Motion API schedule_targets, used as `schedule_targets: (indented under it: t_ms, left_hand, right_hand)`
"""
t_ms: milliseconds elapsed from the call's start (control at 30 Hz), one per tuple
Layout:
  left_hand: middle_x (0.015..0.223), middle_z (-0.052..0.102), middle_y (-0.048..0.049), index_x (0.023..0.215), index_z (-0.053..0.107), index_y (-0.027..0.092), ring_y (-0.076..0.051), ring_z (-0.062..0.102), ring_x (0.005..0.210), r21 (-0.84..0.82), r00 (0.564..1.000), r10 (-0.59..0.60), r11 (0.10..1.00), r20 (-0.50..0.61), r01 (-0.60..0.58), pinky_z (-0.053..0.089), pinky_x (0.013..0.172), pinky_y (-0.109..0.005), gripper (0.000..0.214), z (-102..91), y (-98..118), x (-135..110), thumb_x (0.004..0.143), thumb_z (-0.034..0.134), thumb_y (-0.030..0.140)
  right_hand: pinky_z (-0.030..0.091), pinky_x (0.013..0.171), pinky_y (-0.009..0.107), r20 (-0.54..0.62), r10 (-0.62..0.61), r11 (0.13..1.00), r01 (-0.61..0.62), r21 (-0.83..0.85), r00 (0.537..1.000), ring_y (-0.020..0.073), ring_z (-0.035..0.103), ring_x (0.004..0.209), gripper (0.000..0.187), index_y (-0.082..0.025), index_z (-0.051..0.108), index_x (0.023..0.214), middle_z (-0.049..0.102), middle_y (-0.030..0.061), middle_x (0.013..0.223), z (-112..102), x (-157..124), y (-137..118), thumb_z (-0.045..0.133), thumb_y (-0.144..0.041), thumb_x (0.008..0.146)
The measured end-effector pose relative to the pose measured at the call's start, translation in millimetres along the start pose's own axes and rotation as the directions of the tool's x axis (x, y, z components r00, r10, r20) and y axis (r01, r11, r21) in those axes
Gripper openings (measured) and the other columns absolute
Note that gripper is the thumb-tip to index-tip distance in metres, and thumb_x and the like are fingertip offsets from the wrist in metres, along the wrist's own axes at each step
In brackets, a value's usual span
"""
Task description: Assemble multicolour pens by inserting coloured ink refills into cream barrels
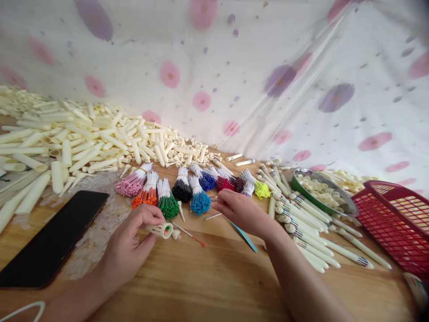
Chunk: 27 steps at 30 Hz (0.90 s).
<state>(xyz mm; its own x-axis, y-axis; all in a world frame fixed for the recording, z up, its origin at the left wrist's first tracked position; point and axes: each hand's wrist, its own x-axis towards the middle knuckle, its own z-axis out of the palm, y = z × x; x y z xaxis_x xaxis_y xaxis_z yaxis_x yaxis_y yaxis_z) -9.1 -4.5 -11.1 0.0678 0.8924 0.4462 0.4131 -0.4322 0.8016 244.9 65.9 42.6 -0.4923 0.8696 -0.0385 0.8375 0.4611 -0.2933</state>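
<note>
My left hand (pixel 129 239) is closed around a slotted cream pen barrel (pixel 157 229), its open end facing right with green and red bits visible inside. Beside that end lie a small cream cap-like part (pixel 176 234) and an orange-tipped pen refill (pixel 190 235). My right hand (pixel 239 209) is bent down with its fingers together, just in front of the red refill bundle (pixel 223 182); whatever the fingertips pinch is hidden. Under it are light-blue tweezers (pixel 244 235) and a loose white refill (pixel 213 216). Close by stand the green (pixel 167 203) and light-blue (pixel 200 199) refill bundles.
Cream pen tubes (pixel 83 134) are heaped at back left. A black phone (pixel 55 239) lies left, beside clear plastic pieces (pixel 89 223). At right are assembled multicolour pens (pixel 301 219), a green-sided metal bowl (pixel 315 199) of cream parts and a red basket (pixel 392 223).
</note>
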Motion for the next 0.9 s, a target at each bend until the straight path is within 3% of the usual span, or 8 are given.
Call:
schedule_targets:
  t_ms: [100, 200, 433, 533, 600, 667, 767, 900]
  left_hand:
    - [0.085, 0.060, 0.0002, 0.078, 0.051, 0.026, -0.019, 0.061, 0.083, 0.011, 1.000, 0.005, 1.000, -0.008, -0.005, 0.044, 0.074, -0.029, 0.028, 1.3, -1.6, -0.6, 0.069, 0.053, 0.000]
    - [0.086, 0.060, -0.0004, 0.080, 0.052, 0.026, -0.019, 0.061, 0.083, 0.027, 0.999, 0.046, 0.999, 0.010, -0.046, 0.047, 0.071, -0.028, 0.028, 4.2, -2.9, -1.9, 0.070, 0.051, 0.000]
    - [0.083, 0.062, -0.0005, 0.080, 0.052, 0.023, -0.017, 0.063, 0.078, 0.052, 0.991, 0.136, 0.989, 0.015, -0.137, 0.050, 0.061, -0.024, 0.024, 10.3, -5.7, -4.4, 0.070, 0.048, 0.002]
    - [0.085, 0.063, -0.0015, 0.081, 0.053, 0.022, -0.017, 0.063, 0.080, 0.065, 0.992, 0.123, 0.990, 0.037, -0.126, 0.051, 0.063, -0.026, 0.023, 10.4, -7.1, -5.0, 0.071, 0.048, 0.002]
    - [0.086, 0.063, -0.0020, 0.083, 0.054, 0.022, -0.017, 0.064, 0.081, 0.055, 0.991, 0.126, 0.990, 0.054, -0.129, 0.052, 0.065, -0.026, 0.023, 10.2, -8.3, -4.8, 0.072, 0.049, 0.002]
    - [0.086, 0.064, -0.0025, 0.084, 0.055, 0.022, -0.017, 0.064, 0.082, 0.042, 0.988, 0.138, 0.989, 0.068, -0.141, 0.052, 0.069, -0.027, 0.022, 10.0, -9.4, -4.2, 0.073, 0.050, 0.003]
    - [0.087, 0.065, -0.0027, 0.086, 0.058, 0.022, -0.017, 0.065, 0.082, 0.033, 0.984, 0.160, 0.986, 0.083, -0.163, 0.052, 0.072, -0.027, 0.022, 9.3, -10.0, -3.4, 0.075, 0.053, 0.004]
    - [0.088, 0.066, -0.0027, 0.090, 0.061, 0.023, -0.017, 0.065, 0.083, 0.030, 0.977, 0.179, 0.983, 0.116, -0.183, 0.052, 0.074, -0.027, 0.022, 8.6, -9.3, -3.2, 0.077, 0.056, 0.007]
  right_hand:
    - [0.034, 0.057, 0.024, 0.101, 0.129, 0.991, -0.124, -0.057, 0.987, 0.0159, 0.054, 0.067, 0.011, -0.019, 0.051, 0.082, 0.061, 0.0027, 0.078, -7.1, -19.1, 14.6, 0.054, -0.028, 0.086]
    - [0.037, 0.061, 0.027, 0.167, 0.231, 0.965, -0.203, -0.168, 0.959, 0.0208, 0.059, 0.074, 0.017, -0.018, 0.054, 0.086, 0.065, 0.0074, 0.086, 0.3, -38.3, 25.9, 0.056, -0.035, 0.085]
    - [0.040, 0.068, 0.029, 0.115, 0.207, 0.955, -0.175, -0.239, 0.972, 0.0224, 0.062, 0.083, 0.009, -0.016, 0.051, 0.090, 0.064, 0.0113, 0.091, 27.7, -47.2, 23.2, 0.042, -0.017, 0.091]
    - [0.041, 0.060, 0.027, 0.031, 0.104, 0.993, -0.102, -0.051, 0.994, 0.0187, 0.062, 0.070, 0.009, -0.018, 0.047, 0.097, 0.066, 0.0066, 0.081, 17.7, -48.4, 12.1, 0.038, -0.018, 0.093]
    - [0.043, 0.061, 0.026, -0.092, -0.052, 0.993, 0.061, 0.103, 0.994, 0.0164, 0.062, 0.068, 0.016, -0.018, 0.043, 0.108, 0.067, 0.0055, 0.083, 8.3, -50.8, 0.5, 0.041, -0.018, 0.093]
    - [0.044, 0.063, 0.025, -0.223, -0.233, 0.956, 0.265, 0.125, 0.946, 0.0152, 0.063, 0.072, 0.022, -0.016, 0.041, 0.114, 0.068, 0.0063, 0.087, 1.1, -52.7, -13.5, 0.043, -0.017, 0.093]
    - [0.042, 0.060, 0.024, -0.320, -0.440, 0.890, 0.455, -0.028, 0.839, 0.0149, 0.059, 0.070, 0.012, -0.017, 0.054, 0.101, 0.068, 0.0044, 0.080, -1.5, -52.6, -32.7, 0.046, -0.018, 0.093]
    - [0.040, 0.060, 0.025, -0.414, -0.510, 0.853, 0.505, -0.132, 0.754, 0.0142, 0.054, 0.065, 0.013, -0.015, 0.062, 0.094, 0.069, 0.0036, 0.079, 7.6, -48.6, -42.7, 0.049, -0.015, 0.091]
